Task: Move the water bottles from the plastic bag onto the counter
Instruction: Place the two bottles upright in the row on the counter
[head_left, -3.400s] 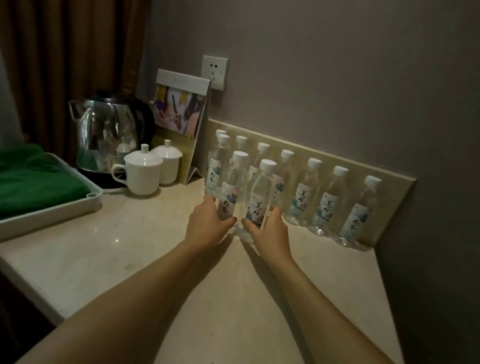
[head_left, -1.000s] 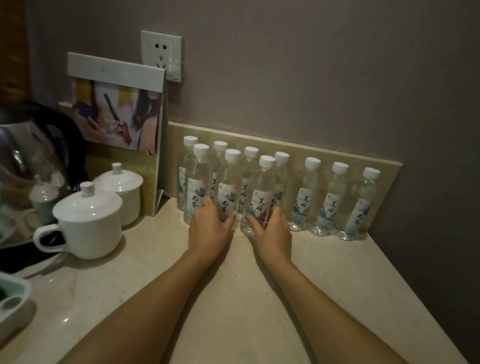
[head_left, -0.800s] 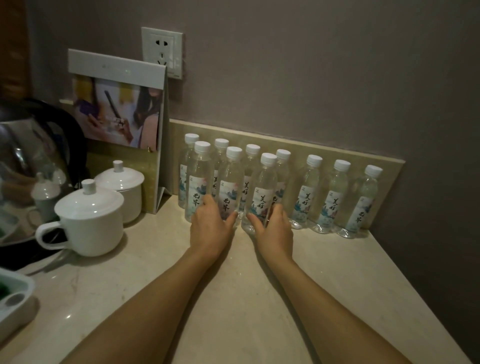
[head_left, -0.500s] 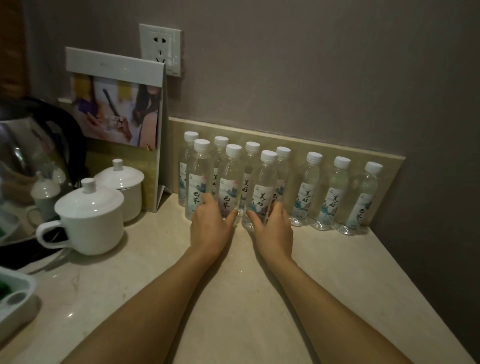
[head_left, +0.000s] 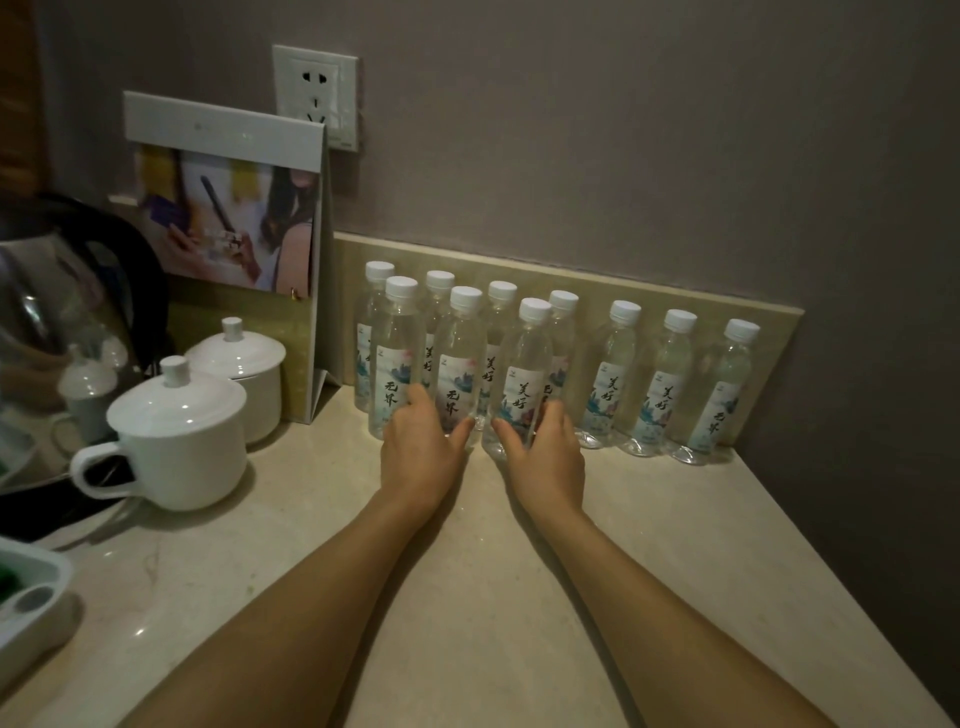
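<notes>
Water bottles (head_left: 618, 374) upright on counter (head_left: 519, 597), by backsplash.
Left hand (head_left: 421, 457) grips middle front bottle (head_left: 460, 358); right hand (head_left: 548, 457) grips right front bottle (head_left: 522, 374), fingers curled round both.

Hotel room, kettle (head_left: 57, 291), lidded cups (head_left: 179, 441), bottled water (head_left: 613, 374)

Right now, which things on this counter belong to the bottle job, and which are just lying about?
Job:
- water bottles, ten upright along the backsplash
- left hand, gripping a front-row bottle
- right hand, gripping the next front bottle
- counter

Lying about:
- two lidded white cups
- kettle
- standing card
- wall socket
- tray
</notes>
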